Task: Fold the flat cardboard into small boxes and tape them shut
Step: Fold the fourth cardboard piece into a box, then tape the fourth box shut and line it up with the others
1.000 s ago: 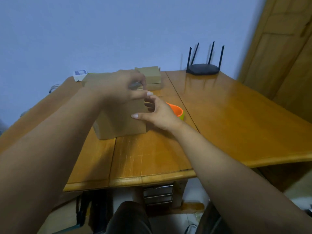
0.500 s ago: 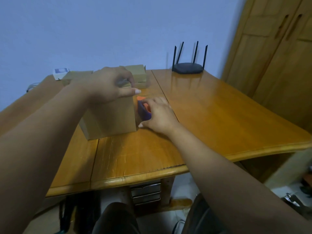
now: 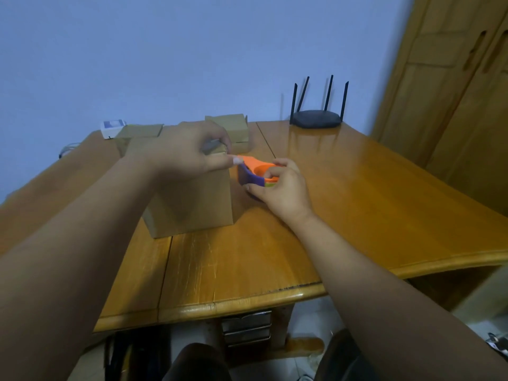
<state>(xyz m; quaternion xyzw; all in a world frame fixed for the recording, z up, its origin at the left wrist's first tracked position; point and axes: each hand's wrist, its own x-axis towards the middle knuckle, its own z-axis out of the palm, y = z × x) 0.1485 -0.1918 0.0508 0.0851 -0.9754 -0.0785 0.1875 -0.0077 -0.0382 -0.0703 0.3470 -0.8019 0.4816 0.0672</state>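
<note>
A folded brown cardboard box (image 3: 198, 207) stands upright on the wooden table (image 3: 357, 204), left of centre. My left hand (image 3: 192, 155) lies over the box's top right edge, its fingers curled and pinching at the top there; what they pinch is too small to tell. Just right of the box, my right hand (image 3: 280, 185) grips an orange and purple tape dispenser (image 3: 254, 171) lifted close to the box's top corner. More cardboard boxes (image 3: 233, 127) stand behind, and another cardboard piece (image 3: 137, 133) sits at the back left.
A black router (image 3: 316, 118) with several antennas stands at the table's far edge. A small white and blue carton (image 3: 111, 127) sits at the back left. A wooden wardrobe (image 3: 453, 78) rises on the right. Metal drawers (image 3: 247, 328) sit under the table.
My right hand has taken hold of the tape dispenser and lifted it toward the box's top right corner. My left hand stays on the box top. The view has shifted.
</note>
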